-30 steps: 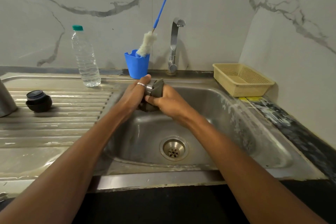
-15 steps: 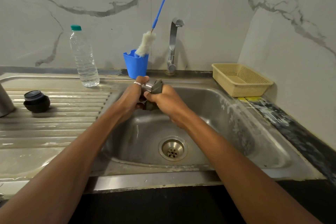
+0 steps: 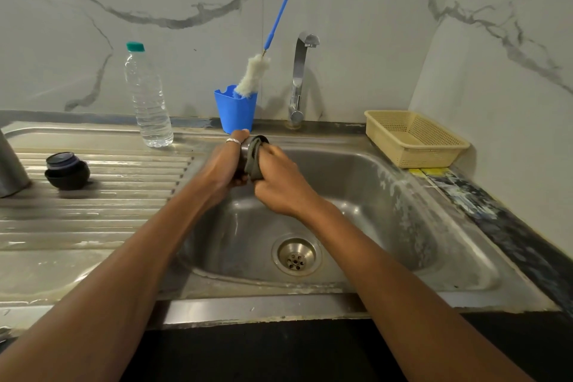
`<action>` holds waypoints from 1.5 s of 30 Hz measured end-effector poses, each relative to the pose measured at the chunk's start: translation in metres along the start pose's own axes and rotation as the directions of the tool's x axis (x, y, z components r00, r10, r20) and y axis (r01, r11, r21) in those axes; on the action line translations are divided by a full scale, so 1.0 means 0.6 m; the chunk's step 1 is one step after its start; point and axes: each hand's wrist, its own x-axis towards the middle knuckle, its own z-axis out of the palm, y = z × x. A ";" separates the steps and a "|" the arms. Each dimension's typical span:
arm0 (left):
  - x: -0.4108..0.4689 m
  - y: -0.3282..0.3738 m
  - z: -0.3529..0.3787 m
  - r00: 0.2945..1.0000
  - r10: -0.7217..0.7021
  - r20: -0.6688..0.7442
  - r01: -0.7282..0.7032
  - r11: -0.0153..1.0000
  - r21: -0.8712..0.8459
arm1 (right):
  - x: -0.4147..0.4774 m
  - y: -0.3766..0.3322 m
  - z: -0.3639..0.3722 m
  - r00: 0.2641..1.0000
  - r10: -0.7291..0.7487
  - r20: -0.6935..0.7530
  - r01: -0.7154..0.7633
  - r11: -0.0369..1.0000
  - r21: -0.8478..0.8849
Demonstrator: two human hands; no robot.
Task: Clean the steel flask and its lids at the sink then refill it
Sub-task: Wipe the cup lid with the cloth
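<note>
Over the steel sink (image 3: pixel 356 189), my left hand (image 3: pixel 221 164) grips a steel lid (image 3: pixel 243 149), mostly hidden by the fingers. My right hand (image 3: pixel 280 186) holds a grey scrub pad (image 3: pixel 255 158) pressed against that lid. A black inner lid (image 3: pixel 66 169) sits on the ribbed drainboard (image 3: pixel 108 195) at the left. The steel flask (image 3: pixel 11 164) stands at the far left edge, cut off by the frame.
A clear water bottle (image 3: pixel 148 102) stands behind the drainboard. A blue cup (image 3: pixel 235 108) holds a bottle brush (image 3: pixel 252 77) beside the tap (image 3: pixel 299 77). A yellow basket (image 3: pixel 415 138) sits at the right of the sink. The drain (image 3: pixel 296 256) lies below my hands.
My hands stay at the same spot over the sink; the pad has shifted round the lid, and my left thumb now lies over the lid's top.
</note>
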 end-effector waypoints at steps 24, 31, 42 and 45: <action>-0.013 -0.006 0.000 0.949 -0.005 0.314 0.002 1.000 0.010 | 0.010 0.058 -0.061 0.782 0.621 0.048 -0.300 0.308 0.903; -0.010 -0.004 -0.014 0.987 0.079 0.139 -0.132 0.895 0.427 | 0.004 0.053 -0.056 0.800 0.600 -0.002 -0.296 0.397 0.869; -0.074 0.042 -0.070 0.946 0.269 -0.179 -0.096 0.763 0.639 | -0.003 0.025 -0.038 0.883 0.469 -0.015 -0.322 0.628 0.708; -0.086 0.056 -0.132 0.920 0.270 -0.284 -0.015 0.748 0.664 | -0.010 0.027 -0.038 0.891 0.455 -0.019 -0.322 0.659 0.679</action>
